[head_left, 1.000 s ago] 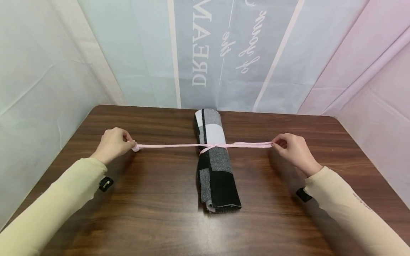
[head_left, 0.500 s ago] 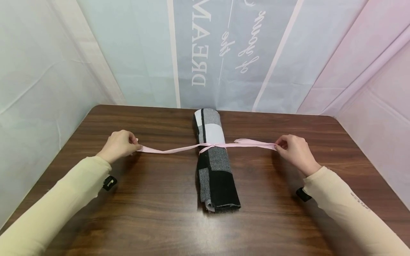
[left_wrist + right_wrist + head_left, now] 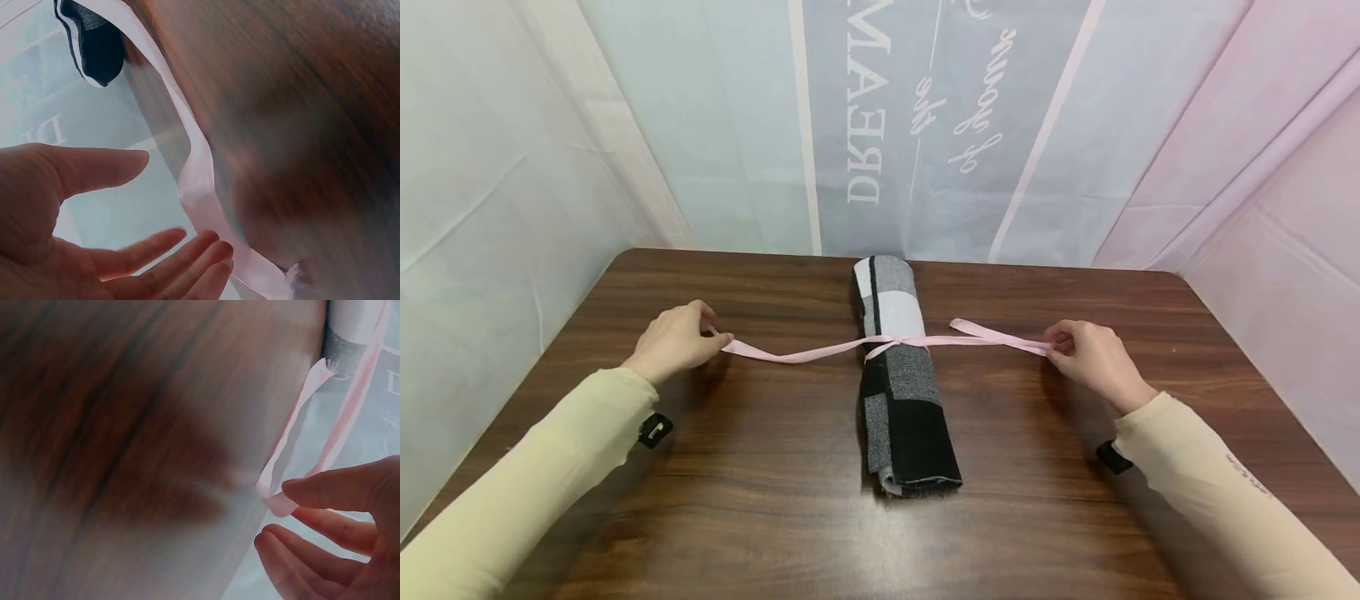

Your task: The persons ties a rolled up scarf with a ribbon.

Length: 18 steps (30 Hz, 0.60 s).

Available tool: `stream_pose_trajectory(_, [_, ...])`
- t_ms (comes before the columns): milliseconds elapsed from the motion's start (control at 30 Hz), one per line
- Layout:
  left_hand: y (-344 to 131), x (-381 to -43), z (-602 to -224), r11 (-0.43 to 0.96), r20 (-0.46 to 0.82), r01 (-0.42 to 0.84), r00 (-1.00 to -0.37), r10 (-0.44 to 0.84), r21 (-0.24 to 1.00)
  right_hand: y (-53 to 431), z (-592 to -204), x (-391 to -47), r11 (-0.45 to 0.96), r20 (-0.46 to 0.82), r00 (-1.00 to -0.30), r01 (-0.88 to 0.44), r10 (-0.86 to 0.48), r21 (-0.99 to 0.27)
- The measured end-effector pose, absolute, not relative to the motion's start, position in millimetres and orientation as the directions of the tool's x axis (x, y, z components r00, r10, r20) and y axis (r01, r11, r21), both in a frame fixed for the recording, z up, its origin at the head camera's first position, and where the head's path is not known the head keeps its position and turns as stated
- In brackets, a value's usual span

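Note:
A rolled black, grey and white checked cloth point(image 3: 925, 442) lies lengthwise mid-table, fringed at its near end. A pink ribbon point(image 3: 790, 357) goes around its middle and crosses on top, with one tail out to each side. To the left, my left hand point(image 3: 673, 340) is at the end of its tail. In the left wrist view, thumb and fingers stand apart, and the ribbon point(image 3: 200, 175) runs slack past the fingertips. My right hand point(image 3: 1093, 358) pinches the other tail between thumb and forefinger; in the right wrist view that ribbon point(image 3: 340, 425) doubles back in a loop, its frayed end loose.
A brown wood-grain table point(image 3: 775, 533) bears everything. Behind it hangs a pale cloth backdrop point(image 3: 737, 125) with mirrored lettering, and pale sheets close off both sides. A small black device point(image 3: 655, 430) is strapped below each sleeve.
The ribbon has slackened from a taut line, its left tail now sagging. My left hand has come slightly inward and its fingers have opened; the right tail's loose end has spread apart.

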State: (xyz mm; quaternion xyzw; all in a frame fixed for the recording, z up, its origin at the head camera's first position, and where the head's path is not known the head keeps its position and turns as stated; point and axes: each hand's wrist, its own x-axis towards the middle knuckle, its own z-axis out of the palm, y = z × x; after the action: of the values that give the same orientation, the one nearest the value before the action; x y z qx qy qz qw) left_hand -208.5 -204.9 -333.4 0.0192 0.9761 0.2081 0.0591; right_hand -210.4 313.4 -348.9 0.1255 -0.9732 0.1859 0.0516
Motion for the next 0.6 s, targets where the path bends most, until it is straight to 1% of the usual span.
stream_pose_trajectory(300, [-207, -208, -326, 0.922, -0.127, 0.01, -0.99, 0.064, 0.386, 302, -336, -209, 0.873, 0.055, -0.959, -0.275, -0.277, -0.403])
stream_pose_trajectory(433, [-203, -208, -320, 0.923, -0.138, 0.023, -0.987, 0.082, 0.385, 293, -330, -204, 0.864, -0.011, -0.962, -0.241, -0.274, -0.442])
stream_pose_trajectory(533, [-195, -207, -321, 0.921, -0.154, 0.042, -0.982, 0.11, 0.388, 286, -331, -201, 0.855, -0.031, -0.961, -0.229, -0.275, -0.466])
stream_pose_trajectory(600, [-190, -207, -323, 0.921, -0.161, 0.065, -0.978, 0.136, 0.384, 281, -332, -202, 0.845, -0.019, -0.957, -0.245, -0.288, -0.475])
